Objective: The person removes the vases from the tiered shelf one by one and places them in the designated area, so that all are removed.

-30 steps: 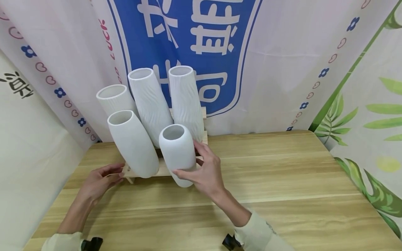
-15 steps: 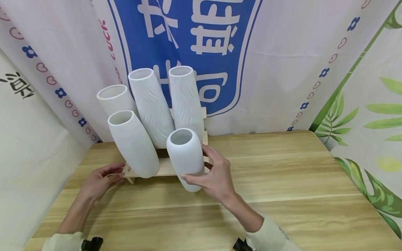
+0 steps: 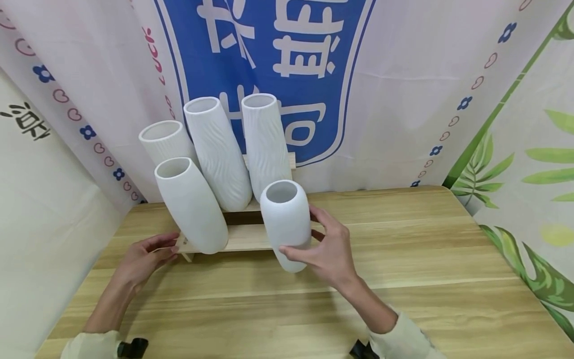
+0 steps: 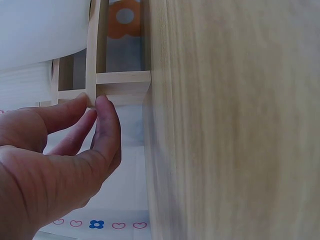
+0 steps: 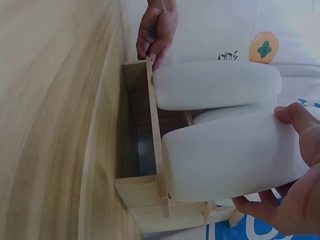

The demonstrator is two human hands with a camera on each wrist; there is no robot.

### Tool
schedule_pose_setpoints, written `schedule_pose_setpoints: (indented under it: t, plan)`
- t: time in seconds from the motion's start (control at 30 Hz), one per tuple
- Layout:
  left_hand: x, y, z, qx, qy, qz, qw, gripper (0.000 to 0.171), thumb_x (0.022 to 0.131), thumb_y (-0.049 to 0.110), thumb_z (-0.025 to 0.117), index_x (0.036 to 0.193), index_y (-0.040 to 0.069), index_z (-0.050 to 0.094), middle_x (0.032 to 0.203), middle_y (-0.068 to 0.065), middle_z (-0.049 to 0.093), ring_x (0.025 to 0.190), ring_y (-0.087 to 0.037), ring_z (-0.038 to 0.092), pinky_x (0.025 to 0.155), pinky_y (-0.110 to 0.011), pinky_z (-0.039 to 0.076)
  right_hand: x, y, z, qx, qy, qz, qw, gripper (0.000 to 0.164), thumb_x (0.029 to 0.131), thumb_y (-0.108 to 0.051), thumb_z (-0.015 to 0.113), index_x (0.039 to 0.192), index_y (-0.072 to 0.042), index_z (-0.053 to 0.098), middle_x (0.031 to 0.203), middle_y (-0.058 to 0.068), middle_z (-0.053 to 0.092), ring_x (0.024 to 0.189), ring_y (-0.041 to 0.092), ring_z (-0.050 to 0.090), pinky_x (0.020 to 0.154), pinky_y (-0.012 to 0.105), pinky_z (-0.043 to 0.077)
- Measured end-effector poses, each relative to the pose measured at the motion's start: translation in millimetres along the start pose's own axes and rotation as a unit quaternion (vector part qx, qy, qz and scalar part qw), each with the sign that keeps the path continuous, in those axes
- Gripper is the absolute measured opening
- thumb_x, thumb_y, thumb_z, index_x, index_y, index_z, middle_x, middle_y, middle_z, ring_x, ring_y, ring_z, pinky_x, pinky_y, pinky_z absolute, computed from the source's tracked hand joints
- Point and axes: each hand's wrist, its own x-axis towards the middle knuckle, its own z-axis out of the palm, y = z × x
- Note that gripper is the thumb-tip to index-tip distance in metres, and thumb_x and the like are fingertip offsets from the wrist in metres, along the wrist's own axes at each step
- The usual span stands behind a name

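In the head view, my right hand (image 3: 331, 250) grips a smooth white vase (image 3: 288, 217) around its right side, thumb in front. Its base is at the right end of the front board of a stepped wooden stand (image 3: 245, 238); in the right wrist view, base and board seem to touch. My left hand (image 3: 145, 260) pinches the left end of that board, thumb and fingertips on its corner, as the left wrist view shows. Another smooth white vase (image 3: 190, 209) leans on the same board, near the left hand. A bare stretch of board lies between these two vases.
Behind, on the stand's higher steps, are a ribbed white vase (image 3: 165, 142) and two tall wavy-textured vases, one in the middle (image 3: 218, 154) and one at right (image 3: 266, 144). The stand is on a wood-grain table (image 3: 403, 259) before a printed curtain (image 3: 394, 99).
My right hand has shifted the front vase rightward along the stand, widening the gap between it and the left front vase. The left hand has stayed at the board's left end.
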Motion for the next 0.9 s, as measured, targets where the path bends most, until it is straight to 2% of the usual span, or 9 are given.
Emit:
schedule_pose_setpoints:
  t: [0.33,0.6,0.9]
  plan:
    - [0.1,-0.4,0.3,-0.002,-0.001,0.004,1.0,0.058,0.109,0.006,0.061,0.158,-0.013,0.038,0.12,0.007,0.065,0.103,-0.001,0.073,0.098,-0.022,0.065,6,6,-15,-0.004,0.024,0.018,1.0,0.082,0.069,-0.014,0.103,0.143,-0.009,0.066,0.137,0.01,0.071,0.118,0.032,0.07,0.091,0.053,0.07]
    - [0.3,-2.0,0.2,-0.005,-0.003,0.004,1.0,0.058,0.108,0.004,0.06,0.158,-0.015,0.037,0.122,0.005,0.065,0.102,-0.001,0.073,0.096,-0.021,0.065,12,7,-24,-0.005,0.038,0.032,0.999,0.082,0.069,-0.011,0.102,0.142,-0.011,0.067,0.136,0.01,0.071,0.121,0.031,0.069,0.095,0.05,0.069]
    - [-1.0,-1.0,-0.2,-0.011,0.0,0.003,0.9999,0.059,0.108,0.006,0.062,0.158,-0.014,0.038,0.121,0.006,0.065,0.104,-0.002,0.073,0.098,-0.021,0.065,18,9,-33,-0.007,0.057,0.027,0.998,0.082,0.069,-0.01,0.102,0.143,-0.008,0.066,0.135,0.014,0.07,0.121,0.034,0.069,0.094,0.054,0.068]
